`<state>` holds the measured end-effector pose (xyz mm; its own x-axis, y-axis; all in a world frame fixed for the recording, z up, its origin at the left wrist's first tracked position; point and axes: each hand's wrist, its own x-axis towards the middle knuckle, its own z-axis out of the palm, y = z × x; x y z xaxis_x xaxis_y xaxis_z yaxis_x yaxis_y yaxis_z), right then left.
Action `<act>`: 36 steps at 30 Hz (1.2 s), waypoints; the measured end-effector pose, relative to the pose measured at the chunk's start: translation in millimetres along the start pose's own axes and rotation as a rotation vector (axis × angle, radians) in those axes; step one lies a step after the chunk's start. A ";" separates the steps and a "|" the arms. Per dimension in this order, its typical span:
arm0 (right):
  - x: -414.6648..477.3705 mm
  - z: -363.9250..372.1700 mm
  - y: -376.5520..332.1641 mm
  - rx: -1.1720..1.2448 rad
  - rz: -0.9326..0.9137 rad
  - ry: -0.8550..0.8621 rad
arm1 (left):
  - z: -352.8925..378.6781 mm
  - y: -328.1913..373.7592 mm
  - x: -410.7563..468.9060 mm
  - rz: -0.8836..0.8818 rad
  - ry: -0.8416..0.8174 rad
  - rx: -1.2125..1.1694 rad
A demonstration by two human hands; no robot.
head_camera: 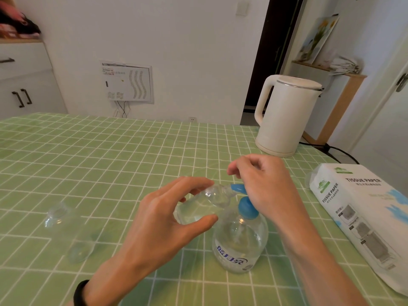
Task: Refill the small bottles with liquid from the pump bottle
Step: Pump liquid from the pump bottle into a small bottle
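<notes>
The pump bottle (pixel 239 239) stands upright on the table in the head view, directly under the right hand (pixel 262 186) and just right of the left hand (pixel 159 221). It is clear, with blue Chinese characters (pixel 229 258) on its front that are too distorted to read with confidence. Its blue spout (pixel 237 188) points away and to the left, toward the left hand's fingertips.

The left hand pinches a small clear bottle (pixel 198 206) between thumb and curled fingers. This bottle is tilted, its long axis rising from lower left to upper right, and its mouth meets the spout tip. The right hand lies over the pump head with its fingers loosely curled. Whether it grips or only presses the head cannot be told, since the hand hides the contact. A black wristband (pixel 80 292) circles the left wrist.

Two more small clear bottles (pixel 58 217) (pixel 80 250) sit well to the left of the left hand. To the right of the right forearm lies a white pack (pixel 357 217) printed "TISSUE PAPER" twice. Beyond the right hand stands a white kettle (pixel 287 115).

A green tablecloth (pixel 99 155) with a white grid covers the table. Behind it is a white wall with a vented panel (pixel 127 81), a white cabinet (pixel 26 80) at far left, and a dark doorway (pixel 271 51) at right.
</notes>
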<state>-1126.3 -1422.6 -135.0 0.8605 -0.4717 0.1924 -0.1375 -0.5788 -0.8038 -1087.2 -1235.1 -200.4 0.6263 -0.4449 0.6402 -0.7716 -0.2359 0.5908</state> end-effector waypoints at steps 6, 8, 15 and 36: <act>0.3 1.9 2.3 -0.006 0.044 -0.044 | 0.1 0.3 -0.4 -0.003 -0.002 -0.012; -1.2 1.2 1.0 -0.001 0.032 -0.010 | 0.7 1.2 -1.0 0.002 -0.003 -0.010; -0.1 -1.1 -0.5 0.014 -0.004 0.026 | -0.4 0.4 0.4 0.005 0.015 0.003; 4.0 1.3 5.0 0.049 0.043 -0.029 | 0.1 -0.5 -0.1 -0.003 -0.001 0.000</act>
<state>-1122.8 -1426.5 -139.0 0.8684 -0.4754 0.1411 -0.1511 -0.5246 -0.8378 -1086.9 -1235.0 -200.8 0.6286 -0.4453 0.6377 -0.7695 -0.2374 0.5928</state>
